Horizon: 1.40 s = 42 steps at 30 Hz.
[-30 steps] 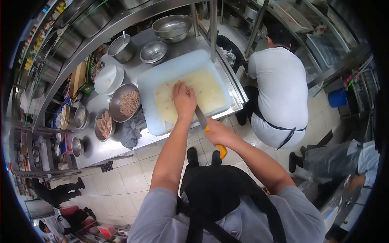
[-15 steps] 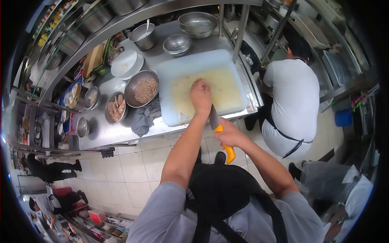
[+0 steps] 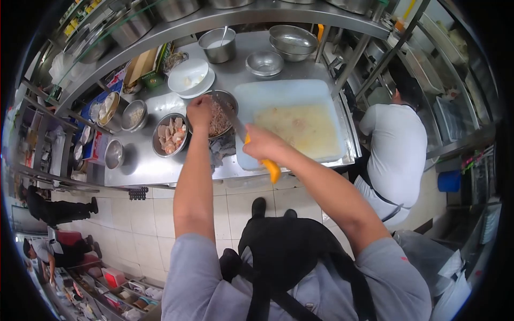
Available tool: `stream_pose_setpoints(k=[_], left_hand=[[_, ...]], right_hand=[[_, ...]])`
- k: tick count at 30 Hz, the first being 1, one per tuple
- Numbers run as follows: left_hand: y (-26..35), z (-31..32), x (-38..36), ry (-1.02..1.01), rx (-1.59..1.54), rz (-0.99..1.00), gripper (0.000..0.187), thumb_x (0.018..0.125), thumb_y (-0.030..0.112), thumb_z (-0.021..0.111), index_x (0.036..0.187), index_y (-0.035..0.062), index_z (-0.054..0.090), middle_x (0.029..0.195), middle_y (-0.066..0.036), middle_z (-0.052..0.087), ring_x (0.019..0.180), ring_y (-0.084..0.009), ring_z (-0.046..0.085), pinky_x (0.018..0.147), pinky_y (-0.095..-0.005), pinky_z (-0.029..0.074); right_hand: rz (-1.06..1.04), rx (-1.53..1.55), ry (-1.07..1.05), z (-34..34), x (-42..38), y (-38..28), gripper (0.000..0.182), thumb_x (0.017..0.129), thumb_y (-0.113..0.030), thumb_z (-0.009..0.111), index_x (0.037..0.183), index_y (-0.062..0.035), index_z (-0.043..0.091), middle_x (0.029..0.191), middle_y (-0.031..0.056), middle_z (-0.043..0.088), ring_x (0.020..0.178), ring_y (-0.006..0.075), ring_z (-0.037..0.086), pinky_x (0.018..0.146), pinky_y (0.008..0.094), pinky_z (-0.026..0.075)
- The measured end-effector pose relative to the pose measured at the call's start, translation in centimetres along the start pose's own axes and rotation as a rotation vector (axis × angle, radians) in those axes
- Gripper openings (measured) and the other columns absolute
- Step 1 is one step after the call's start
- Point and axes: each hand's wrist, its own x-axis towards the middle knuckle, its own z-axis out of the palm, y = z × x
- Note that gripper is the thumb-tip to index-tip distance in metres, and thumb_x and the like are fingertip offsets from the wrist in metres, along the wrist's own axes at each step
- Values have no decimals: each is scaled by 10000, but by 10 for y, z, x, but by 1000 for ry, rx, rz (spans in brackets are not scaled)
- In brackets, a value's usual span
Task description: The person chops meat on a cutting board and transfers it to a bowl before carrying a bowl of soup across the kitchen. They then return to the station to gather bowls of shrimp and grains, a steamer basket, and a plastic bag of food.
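My right hand (image 3: 261, 142) is wrapped round the yellow handle of a kitchen knife (image 3: 272, 170). Its broad blade slants up and left over a steel bowl (image 3: 233, 101) of chopped, pinkish-brown meat (image 3: 218, 122). At that bowl's left side is my left hand (image 3: 200, 111), fingers curled in near the blade's tip. What those fingers hold, if anything, is hidden. Right of the bowl lies a pale blue cutting board (image 3: 284, 91), its middle wet and yellowish with small scraps. A second bowl (image 3: 155, 140) with larger meat pieces (image 3: 171, 136) stands left of my left forearm.
A dark grey cloth (image 3: 223, 148) lies below the meat bowl. White plates (image 3: 188, 75), a steel pot (image 3: 218, 47) with a spoon and stacked bowls (image 3: 293, 41) stand behind. A steel shelf (image 3: 257, 15) crosses above. A person in white (image 3: 399, 142) bends close on the right.
Both hands have moved left from the cutting board to the bowl of chopped meat, the knife still in my right hand. The chopped pile under my left hand has left the board. The view has shifted.
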Motion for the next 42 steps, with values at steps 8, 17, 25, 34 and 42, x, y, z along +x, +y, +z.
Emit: stream_pose_setpoints(k=[8,17,25,34,42], left_hand=[[-9,-26,21,-146,-96,-36,249,927,207,719,974,-31,772,819,-60,748,739,-151,663,691,-320,526],[24,-19,-17,-277,232,414,184,894,169,700,1027,51,749,822,-144,720,726,-298,688,706,-398,550],[37,84,-110,-572,476,555,293,875,71,636,1147,-34,661,1119,-252,663,1052,-412,645,912,-482,529],[44,146,-100,-771,559,578,309,835,-10,554,1110,-31,693,1143,-242,656,1139,-419,586,989,-482,498],[35,128,-89,-738,414,581,197,840,-25,566,944,0,732,985,-207,682,968,-421,640,910,-464,523]], right_hand=[[23,-57,73,-11,-11,14,373,825,-18,556,1194,34,528,932,244,684,687,342,704,609,436,540],[-17,-51,233,3,-89,137,422,845,-148,618,1220,23,524,1016,271,667,975,442,651,871,470,512],[400,323,453,-15,-174,217,393,813,-84,614,1193,-5,549,837,163,646,537,234,652,456,369,522],[324,259,229,-46,-125,216,588,844,-83,588,1382,85,421,809,183,646,522,243,612,493,371,508],[283,154,88,-61,-114,195,677,858,-109,596,1467,81,370,865,198,657,570,246,621,543,376,518]])
